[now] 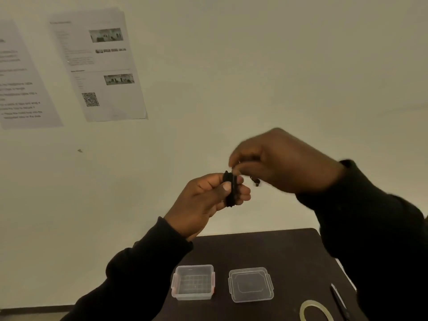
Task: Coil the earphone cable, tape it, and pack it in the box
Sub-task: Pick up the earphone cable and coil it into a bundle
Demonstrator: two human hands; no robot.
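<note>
My left hand (206,200) holds a black coiled earphone cable (231,189) upright between thumb and fingers, raised in front of the wall above the table. My right hand (282,161), blurred, pinches the loose end of the cable at the top of the coil; a small black piece (256,181) dangles under it. On the dark table (289,251) below stand the open clear plastic box (193,282) and its lid (251,284) beside it. A roll of clear tape (316,311) lies at the lower right.
Black scissors (339,302) lie right of the tape roll near the table's right edge. Two printed sheets (99,66) hang on the pale wall at the upper left. The table's far edge meets the wall.
</note>
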